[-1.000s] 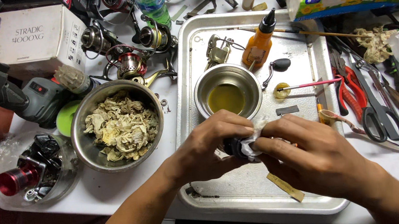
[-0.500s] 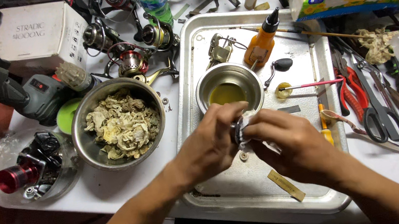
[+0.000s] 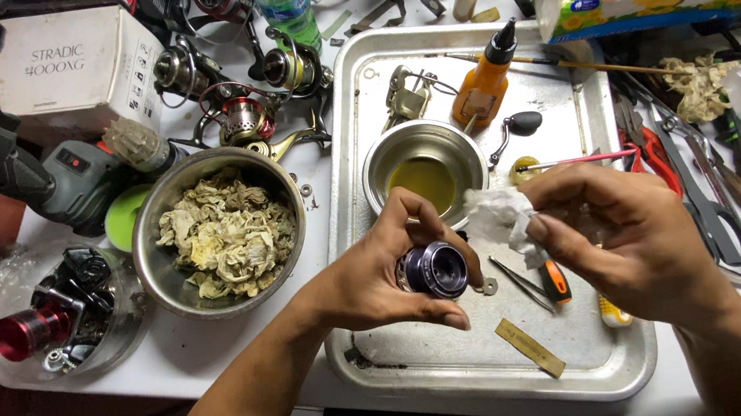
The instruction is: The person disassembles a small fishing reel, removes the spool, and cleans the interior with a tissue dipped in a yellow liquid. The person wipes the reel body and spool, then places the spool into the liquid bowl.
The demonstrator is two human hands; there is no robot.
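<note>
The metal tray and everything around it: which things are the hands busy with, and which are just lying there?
In hand:
- left hand holding round dark metal spool
- right hand pinching crumpled white tissue

Lying about:
- steel bowl of used wipes
- orange oil bottle
- red-handled scissors
- small bowl of yellow oil

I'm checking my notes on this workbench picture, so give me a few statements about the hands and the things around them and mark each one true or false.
1. The left hand holds a small round spool. True.
2. The right hand holds a pair of scissors. False: it pinches a white tissue; the scissors lie on the table.
3. The big bowl left of the tray is empty. False: it is full of crumpled, soiled tissue scraps.
4. The small bowl in the tray holds yellowish liquid. True.
5. An orange bottle with a black tip stands in the tray. True.
</note>
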